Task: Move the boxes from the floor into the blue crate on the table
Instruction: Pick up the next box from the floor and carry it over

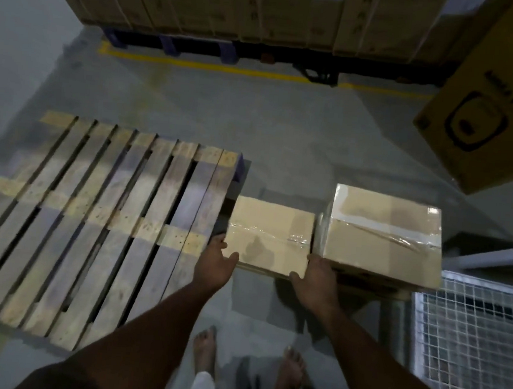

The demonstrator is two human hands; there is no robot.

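A small taped cardboard box [269,235] sits low in front of me, just right of a wooden pallet. My left hand [216,263] presses its near left corner, and my right hand [316,279] grips its near right corner. Both hands clasp the box from the sides. A larger taped cardboard box [384,235] stands touching it on the right. The blue crate and the table are out of view.
A wooden pallet [99,222] lies on the grey floor at left. A white wire-mesh cage [471,337] stands at lower right. A big yellow-brown carton [496,99] hangs in at upper right. Stacked cartons [233,5] on a pallet line the back, behind a yellow floor line. My bare feet are below.
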